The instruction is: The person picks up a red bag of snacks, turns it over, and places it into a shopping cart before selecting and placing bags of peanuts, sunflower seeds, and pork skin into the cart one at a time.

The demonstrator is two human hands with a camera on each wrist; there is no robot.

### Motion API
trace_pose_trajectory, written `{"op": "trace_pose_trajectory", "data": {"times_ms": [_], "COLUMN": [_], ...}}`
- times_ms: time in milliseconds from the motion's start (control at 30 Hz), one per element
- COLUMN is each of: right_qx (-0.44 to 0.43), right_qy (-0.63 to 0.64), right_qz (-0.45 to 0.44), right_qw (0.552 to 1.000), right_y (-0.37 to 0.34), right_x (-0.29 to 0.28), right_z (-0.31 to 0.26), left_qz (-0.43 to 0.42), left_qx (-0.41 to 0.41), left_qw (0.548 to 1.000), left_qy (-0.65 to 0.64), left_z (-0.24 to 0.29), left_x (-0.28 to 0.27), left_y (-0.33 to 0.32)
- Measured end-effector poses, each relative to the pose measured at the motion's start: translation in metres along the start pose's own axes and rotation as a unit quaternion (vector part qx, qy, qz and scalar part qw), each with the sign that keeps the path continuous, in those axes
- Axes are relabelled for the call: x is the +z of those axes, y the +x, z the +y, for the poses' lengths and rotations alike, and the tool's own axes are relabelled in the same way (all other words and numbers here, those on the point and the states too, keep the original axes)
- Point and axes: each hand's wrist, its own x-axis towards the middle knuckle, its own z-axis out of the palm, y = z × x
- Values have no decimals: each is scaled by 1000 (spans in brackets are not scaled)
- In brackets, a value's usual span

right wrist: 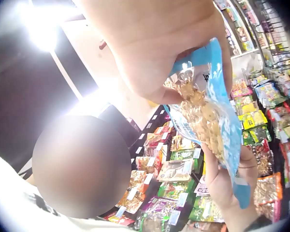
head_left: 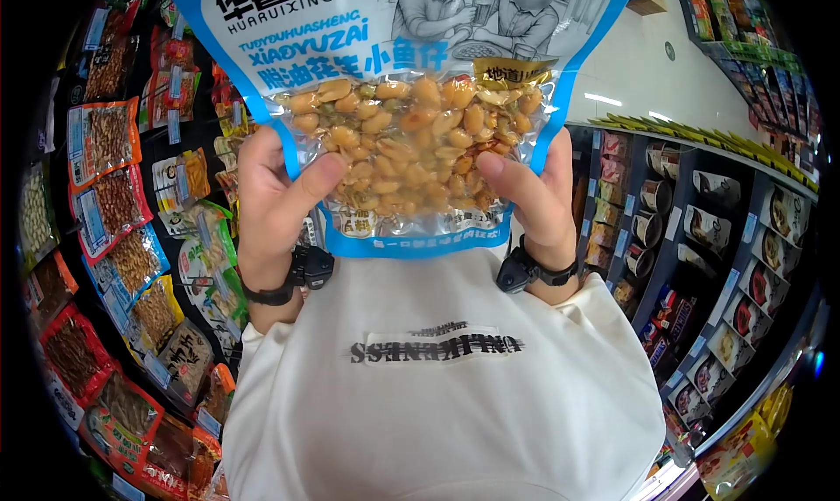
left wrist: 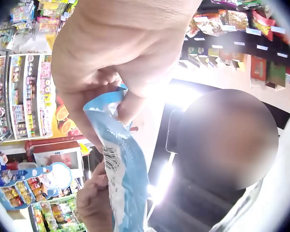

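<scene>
Pinching nut bag (head_left: 411,129): left hand (head_left: 284,195) at left edge, right hand (head_left: 541,196) at right edge, thumbs (head_left: 321,179) across front. Packets (head_left: 115,208) hanging left; shelves (head_left: 731,278) right.

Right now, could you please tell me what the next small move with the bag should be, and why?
I would probably turn the bag over: its printed front fills the head view while its back is hidden there, and the left hand and right hand grip opposite sides.
</scene>
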Motion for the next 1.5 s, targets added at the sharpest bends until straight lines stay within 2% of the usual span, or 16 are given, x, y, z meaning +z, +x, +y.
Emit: {"op": "trace_pose_trajectory", "data": {"times_ms": [167,367,667,833,933,1100,1500], "right_qx": [30,5,29,-23,-27,66,77], "right_qy": [-8,-11,-7,-30,-29,-18,-7], "right_qz": [9,28,26,52,38,34,-1], "right_qw": [999,1000,999,998,999,997,997], "right_y": [-4,-1,4,10,12,9,13], "right_x": [-6,-4,-3,8,6,1,1], "right_z": [2,6,8,9,10,8,5], "left_qz": [-8,-7,-9,-7,-5,6,-1], "left_qx": [-2,-12,-8,-4,-3,-47,-64], "left_qw": [1000,999,1000,1000,1000,999,998], "left_qy": [17,30,26,30,18,24,-19], "left_z": [1,1,2,2,3,4,4], "left_x": [1,-1,-3,-6,-3,-6,-7], "left_y": [2,1,4,5,7,10,15]}}
